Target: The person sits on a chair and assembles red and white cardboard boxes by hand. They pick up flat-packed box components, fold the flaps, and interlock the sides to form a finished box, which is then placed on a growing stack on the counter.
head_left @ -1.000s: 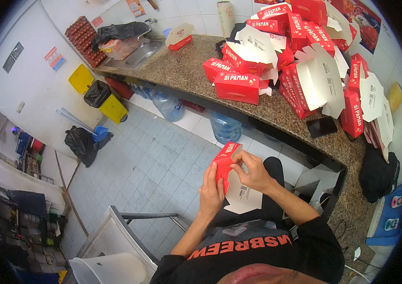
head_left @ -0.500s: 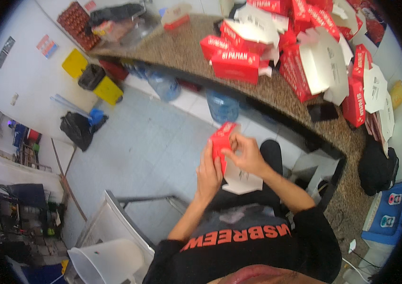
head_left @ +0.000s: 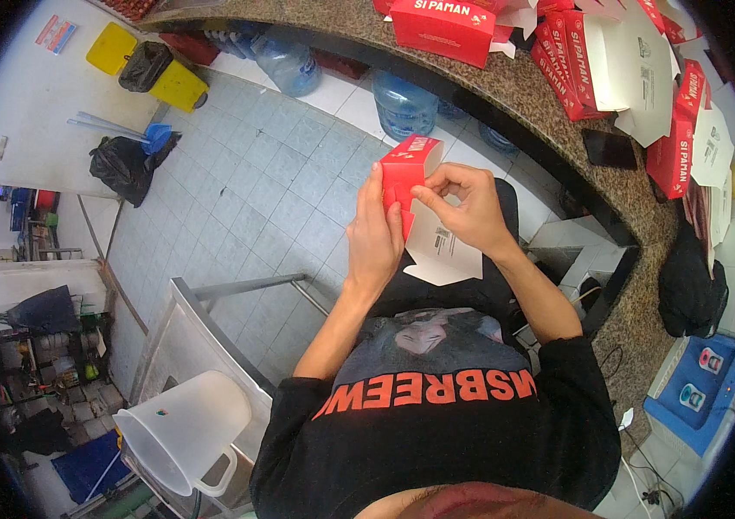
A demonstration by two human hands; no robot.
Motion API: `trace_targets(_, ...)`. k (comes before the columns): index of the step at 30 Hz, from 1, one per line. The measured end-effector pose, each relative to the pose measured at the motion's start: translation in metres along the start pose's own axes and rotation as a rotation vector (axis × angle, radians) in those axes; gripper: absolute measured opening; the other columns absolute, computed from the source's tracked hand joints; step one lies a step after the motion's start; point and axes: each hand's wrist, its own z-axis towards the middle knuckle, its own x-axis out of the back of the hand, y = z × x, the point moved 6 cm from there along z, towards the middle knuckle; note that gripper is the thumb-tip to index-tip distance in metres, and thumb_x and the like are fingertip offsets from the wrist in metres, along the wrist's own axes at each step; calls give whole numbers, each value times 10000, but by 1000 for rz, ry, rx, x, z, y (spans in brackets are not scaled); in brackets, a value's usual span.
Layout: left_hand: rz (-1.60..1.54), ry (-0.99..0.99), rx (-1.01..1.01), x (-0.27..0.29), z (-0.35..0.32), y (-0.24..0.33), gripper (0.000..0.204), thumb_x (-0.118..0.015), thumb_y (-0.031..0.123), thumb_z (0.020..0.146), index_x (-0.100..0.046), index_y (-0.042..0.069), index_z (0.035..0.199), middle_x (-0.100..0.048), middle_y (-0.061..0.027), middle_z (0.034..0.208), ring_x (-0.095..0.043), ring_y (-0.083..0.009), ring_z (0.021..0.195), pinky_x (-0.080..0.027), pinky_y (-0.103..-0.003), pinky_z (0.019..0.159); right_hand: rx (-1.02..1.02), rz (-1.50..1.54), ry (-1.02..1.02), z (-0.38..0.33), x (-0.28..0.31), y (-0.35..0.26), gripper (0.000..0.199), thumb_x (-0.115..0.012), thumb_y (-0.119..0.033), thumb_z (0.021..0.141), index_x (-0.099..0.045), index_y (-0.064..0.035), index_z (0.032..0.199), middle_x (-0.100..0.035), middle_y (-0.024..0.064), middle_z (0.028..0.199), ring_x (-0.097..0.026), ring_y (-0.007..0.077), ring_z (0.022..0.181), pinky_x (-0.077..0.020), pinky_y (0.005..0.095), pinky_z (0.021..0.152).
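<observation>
Both of my hands grip one red cardboard box (head_left: 408,169), partly folded, with its white inner flaps hanging down toward my lap. My left hand (head_left: 373,235) braces the box's left side with the fingers pointing up. My right hand (head_left: 464,201) pinches its upper right edge with bent fingers. The box is held over my lap, in front of a curved granite counter (head_left: 558,138).
Folded red boxes (head_left: 445,22) and flat box blanks (head_left: 618,60) crowd the counter, beside a black phone (head_left: 609,149). Water jugs (head_left: 404,104) stand on the tiled floor under it. A white plastic pitcher (head_left: 181,428) sits on a metal frame at lower left. Black bags and yellow bins line the far wall.
The view has tilted down, so the counter has slid toward the top edge. My hands keep hold of the red box, and the right fingers now work its upper edge.
</observation>
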Motion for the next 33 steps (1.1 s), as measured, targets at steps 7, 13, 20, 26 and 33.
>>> trace_targets(7, -14, -28, 50, -2, 0, -4, 587, -519, 19, 969, -306, -52, 1511, -508, -344, 1366, -585, -494, 1177, -523, -470, 927, -186, 286, -139, -4, -15, 26, 165, -782, -97, 866, -669, 21, 843, -714, 64, 836, -681, 109, 774, -542, 264, 705)
trace_targets(13, -133, -43, 12, -4, -3, -7, 650, -520, 241, 1009, -261, -41, 1535, -471, -278, 1450, -533, -415, 1289, -517, -462, 965, -253, 633, -221, 3, -19, 22, 217, -766, -77, 883, -673, 21, 1053, -713, 79, 1023, -669, 119, 919, -541, 301, 801)
trace_targets(20, -1031, -59, 721, 25, -8, -75, 1045, -290, 859, 878, -216, 84, 1576, -419, -213, 1500, -517, -412, 1297, -534, -607, 932, 111, -199, -619, -9, -9, -35, 107, -665, -41, 804, -720, -85, 884, -684, 67, 889, -658, 268, 987, -493, 375, 987)
trace_targets(26, -936, -238, 903, 26, -21, -107, 788, -506, 537, 989, -230, 91, 1577, -408, -162, 1532, -480, -355, 1349, -476, -559, 1019, 675, -670, -266, -25, -13, -29, 37, -658, -73, 812, -676, -85, 842, -616, 119, 1033, -573, 357, 1050, -467, 400, 983)
trace_targets(33, -864, -86, 724, 8, -43, -120, 640, -444, 391, 1065, -199, 111, 1587, -359, -116, 1571, -351, -275, 1446, -305, -425, 1177, -441, 493, -93, -43, -14, 76, 446, -392, -239, 1098, -341, -101, 1519, -558, 49, 1181, -508, 114, 1029, -446, 311, 933)
